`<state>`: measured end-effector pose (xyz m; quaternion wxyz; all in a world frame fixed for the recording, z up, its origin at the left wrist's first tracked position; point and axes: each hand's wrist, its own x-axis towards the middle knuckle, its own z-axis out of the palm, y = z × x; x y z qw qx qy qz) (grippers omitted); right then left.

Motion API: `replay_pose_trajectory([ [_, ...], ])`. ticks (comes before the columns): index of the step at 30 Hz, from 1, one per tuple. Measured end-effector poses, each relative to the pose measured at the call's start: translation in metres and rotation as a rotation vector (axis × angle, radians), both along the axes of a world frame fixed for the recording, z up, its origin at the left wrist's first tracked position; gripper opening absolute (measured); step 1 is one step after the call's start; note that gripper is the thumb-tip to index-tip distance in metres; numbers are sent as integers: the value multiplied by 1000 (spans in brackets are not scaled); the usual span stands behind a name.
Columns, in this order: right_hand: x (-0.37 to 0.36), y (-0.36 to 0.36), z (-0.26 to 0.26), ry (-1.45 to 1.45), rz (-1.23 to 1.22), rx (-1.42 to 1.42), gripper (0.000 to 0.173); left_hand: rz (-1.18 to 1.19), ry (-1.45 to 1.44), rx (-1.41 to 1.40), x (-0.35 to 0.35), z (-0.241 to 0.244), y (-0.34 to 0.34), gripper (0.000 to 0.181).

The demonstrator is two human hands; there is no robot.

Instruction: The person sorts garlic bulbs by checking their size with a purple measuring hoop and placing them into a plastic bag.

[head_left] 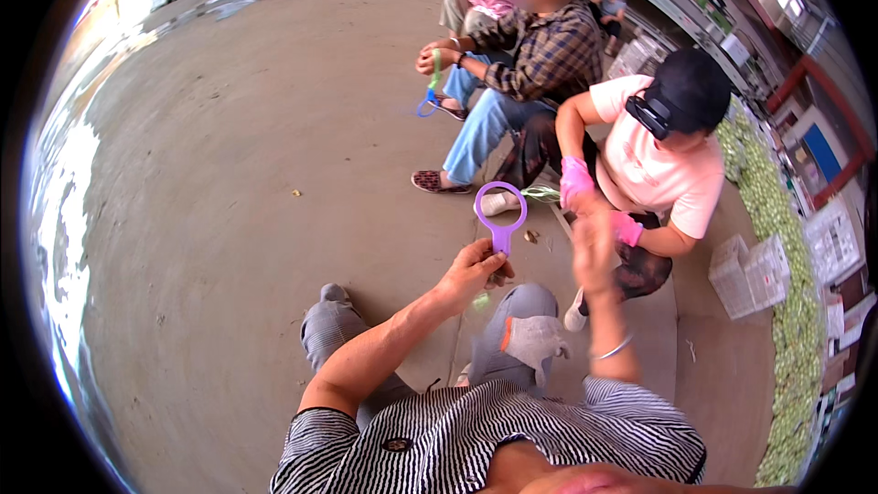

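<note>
My left hand (477,267) is shut on the handle of a purple plastic ring tool (501,237), held upright with its round loop at the top. Just under that hand is a small blurred green patch (481,300), too unclear to name. My right hand (594,250) is raised on the other side, a silver bangle (614,348) at its wrist. Motion blurs its fingers, so I cannot tell whether anything is in them. A light knit glove (538,343) with an orange cuff lies over my right knee.
Near my right hand, a co-worker's pink-gloved hand (576,182) holds pale green strands (542,193). Beyond, another person holds a green strip (435,68) with a blue ring (426,107). White crates (748,274) stand before a long heap of green produce (796,329). Water wets the concrete floor (274,151) far left.
</note>
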<state>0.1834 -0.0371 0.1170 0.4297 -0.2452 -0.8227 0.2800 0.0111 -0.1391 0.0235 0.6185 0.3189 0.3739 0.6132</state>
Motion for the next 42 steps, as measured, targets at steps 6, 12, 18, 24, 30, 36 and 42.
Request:
replay_pose_trajectory([
  [6, -27, -73, -154, 403, 204, -1017, 37, -16, -144, 18, 13, -11, -6, 14],
  [12, -22, -72, -141, 443, 396, -1382, 38, 24, -61, -75, 9, 2, -7, 18],
  [18, -12, -65, -137, 383, 517, -1426, 41, 88, 38, -68, 12, -3, -4, 17],
  [24, -7, -68, -130, 368, 453, -1430, 28, 72, 89, -54, 11, -6, 0, 19],
  [30, -6, -66, -134, 152, 320, -1155, 23, 92, 69, -84, 13, -12, 1, 22],
  [36, -7, -61, -142, 44, 219, -1022, 12, 97, 24, -97, 7, -7, 1, 20],
  [42, -4, -57, -153, -59, 278, -963, 19, 74, 91, -131, 7, 2, -2, 20],
])
